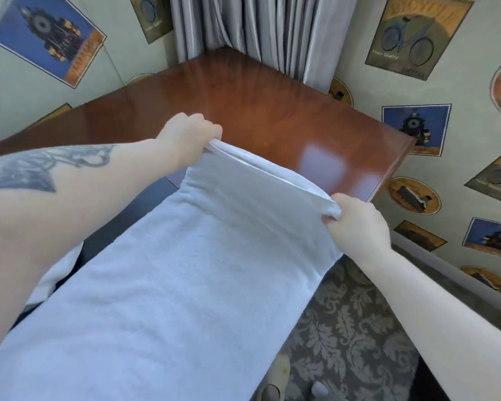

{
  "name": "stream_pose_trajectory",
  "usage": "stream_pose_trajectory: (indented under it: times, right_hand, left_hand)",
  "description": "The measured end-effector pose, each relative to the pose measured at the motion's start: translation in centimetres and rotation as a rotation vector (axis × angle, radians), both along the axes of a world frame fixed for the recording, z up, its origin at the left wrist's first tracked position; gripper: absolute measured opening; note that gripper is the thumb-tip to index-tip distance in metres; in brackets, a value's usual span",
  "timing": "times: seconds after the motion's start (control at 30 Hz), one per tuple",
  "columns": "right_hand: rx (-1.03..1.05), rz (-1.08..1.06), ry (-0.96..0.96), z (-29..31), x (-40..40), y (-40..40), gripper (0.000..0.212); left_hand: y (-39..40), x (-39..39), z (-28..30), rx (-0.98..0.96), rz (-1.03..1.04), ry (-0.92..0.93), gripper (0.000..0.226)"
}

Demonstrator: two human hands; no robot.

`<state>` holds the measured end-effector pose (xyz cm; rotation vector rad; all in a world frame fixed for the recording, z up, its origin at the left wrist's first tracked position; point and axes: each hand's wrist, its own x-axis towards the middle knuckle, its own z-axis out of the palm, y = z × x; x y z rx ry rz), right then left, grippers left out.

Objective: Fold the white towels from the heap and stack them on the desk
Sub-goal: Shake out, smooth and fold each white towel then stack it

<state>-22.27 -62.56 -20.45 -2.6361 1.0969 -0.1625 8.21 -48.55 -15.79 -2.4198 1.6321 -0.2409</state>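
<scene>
A person holds a white towel (168, 279) stretched between both hands above the near edge of a polished wooden desk (243, 105), in a room papered with train and bicycle prints. The left hand (190, 133) pinches one top corner with curled fingers; the right hand (359, 227) grips the other corner, fingers closed round a bunch of cloth. The towel looks already doubled at its top edge and hangs down toward the camera, its lower end out of view. More white cloth (55, 273), possibly the heap, shows beneath the left forearm. The desk surface in view carries no stack. Judged from here, the risks are a loose layer slipping from either pinch so the edges drift out of line, and the hanging length dragging off the desk edge if laid down too far back, leaving a skewed fold
</scene>
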Motion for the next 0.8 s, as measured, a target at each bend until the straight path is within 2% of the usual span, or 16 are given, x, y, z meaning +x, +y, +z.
stream_pose_trajectory:
  times: [0.17,0.27,0.33,0.43,0.57,0.67,0.73,0.8]
  right_hand:
    - [0.028,0.116,-0.118,0.8,-2.5,6.7,0.012]
    - [0.034,0.189,-0.168,1.1,-3.8,11.1,0.022]
    - [0.014,0.244,-0.174,1.1,-4.3,14.1,0.027]
    - [-0.027,0.352,-0.134,0.5,-4.8,18.8,0.039]
    - [-0.019,0.447,-0.040,-2.3,-5.3,24.2,0.049]
    - [0.014,0.468,0.098,-4.5,-5.5,26.6,0.048]
    - [0.074,0.509,0.104,-6.1,-6.1,27.1,0.036]
    - [0.231,0.486,0.115,-6.6,-7.0,27.2,0.023]
  left_hand:
    - [6.6,-0.6,0.2,0.176,-0.090,-0.004,0.032]
    - [10.5,-0.4,0.7,0.295,-0.232,-0.083,0.034]
    - [13.1,-0.2,1.1,0.303,-0.337,-0.162,0.030]
    - [16.7,-0.2,0.4,0.254,-0.444,-0.172,0.031]
    - [20.4,-1.9,-3.3,0.437,-0.284,-0.249,0.045]
    - [22.7,-3.3,-6.5,0.470,-0.231,-0.219,0.056]
    - [24.0,-3.7,-8.0,0.478,-0.172,-0.147,0.050]
    - [24.6,-3.6,-8.3,0.472,-0.051,0.074,0.043]
